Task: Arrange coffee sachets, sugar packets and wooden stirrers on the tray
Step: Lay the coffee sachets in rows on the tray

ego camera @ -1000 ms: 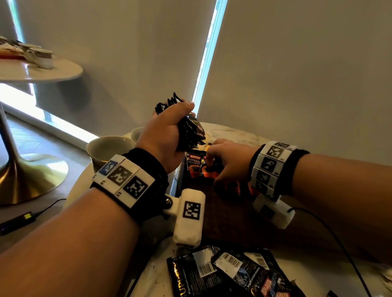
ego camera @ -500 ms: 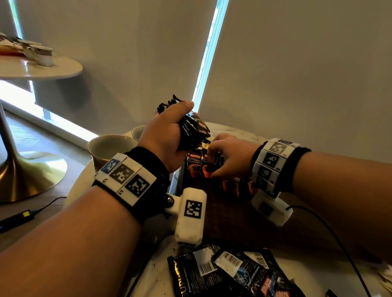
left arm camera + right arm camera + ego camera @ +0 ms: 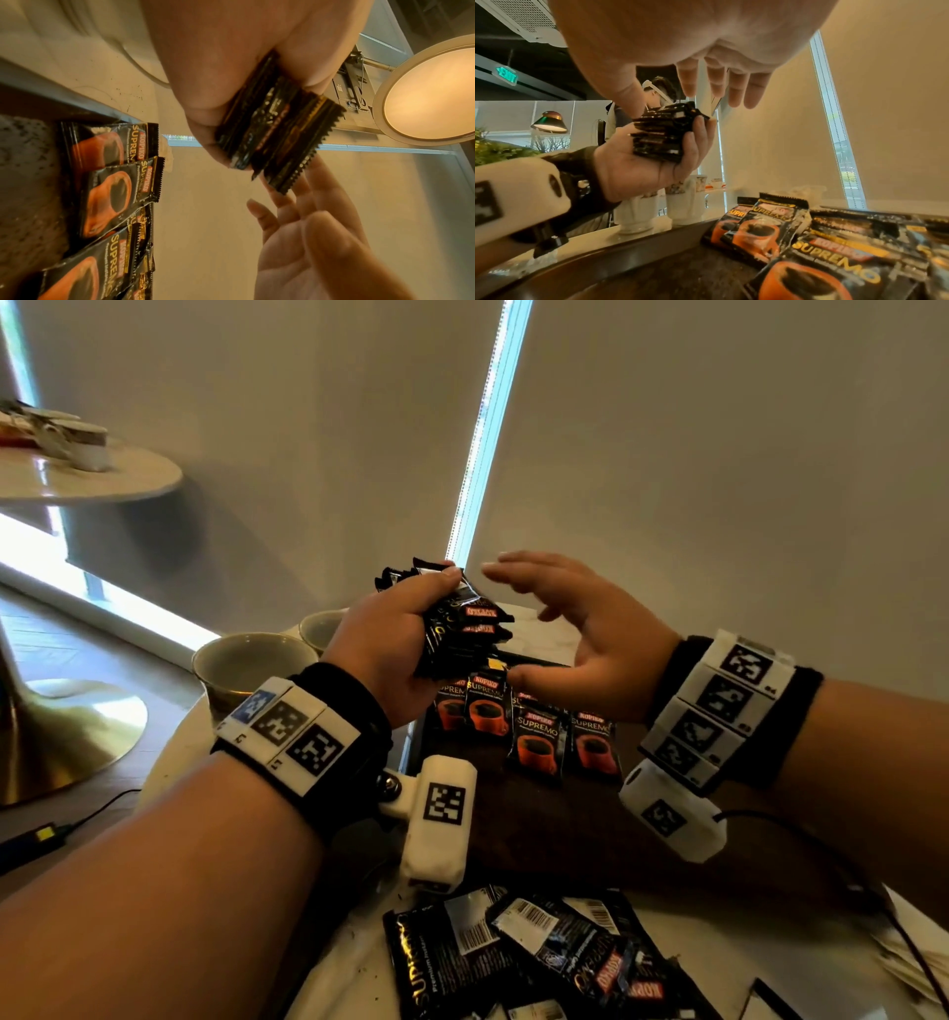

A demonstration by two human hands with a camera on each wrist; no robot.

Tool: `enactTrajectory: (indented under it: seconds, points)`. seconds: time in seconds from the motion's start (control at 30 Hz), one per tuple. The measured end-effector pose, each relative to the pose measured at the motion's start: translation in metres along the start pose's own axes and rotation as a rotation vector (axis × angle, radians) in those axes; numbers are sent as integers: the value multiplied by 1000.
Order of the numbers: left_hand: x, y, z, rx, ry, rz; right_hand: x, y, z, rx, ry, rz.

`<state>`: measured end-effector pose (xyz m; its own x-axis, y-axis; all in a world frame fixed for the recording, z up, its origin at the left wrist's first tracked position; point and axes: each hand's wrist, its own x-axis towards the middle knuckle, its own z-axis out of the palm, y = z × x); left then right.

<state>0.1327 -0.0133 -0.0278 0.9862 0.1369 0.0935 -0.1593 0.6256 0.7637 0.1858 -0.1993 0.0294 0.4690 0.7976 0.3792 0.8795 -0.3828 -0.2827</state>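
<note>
pale roller blinds (image 3: 719, 454) cover the windows, daylight showing in a bright gap (image 3: 488, 428) between them. a round side table (image 3: 87, 474) on a brass pedestal base (image 3: 56, 737) stands on wooden floor (image 3: 31, 634).

Four coffee sachets (image 3: 534, 731) lie face up in an overlapping row on the one dark tray (image 3: 518, 819), at about its 12 o'clock edge. One clutched stack of sachets (image 3: 462, 624) sits above them; its count cannot be told. Two large black bags (image 3: 518, 958) lie at 6 o'clock. Two pale cups (image 3: 251, 667) stand at about 10 o'clock. Two hands are in view: the left hand (image 3: 390, 649) and the right hand (image 3: 590, 634).
</note>
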Motion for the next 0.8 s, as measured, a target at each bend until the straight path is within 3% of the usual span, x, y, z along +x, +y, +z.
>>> enactTrajectory:
  seconds: [0.4, 0.6, 0.8]
  points:
    - [-6, 1, 1, 70, -217, -112, -8, -9, 9, -17, 127, 22]
    - [-3, 3, -1, 121, -182, -150, -11, -5, 8, -20, 141, 30]
    - [-2, 2, -1, 7, -92, -130, -7, 2, 5, 51, 372, 164]
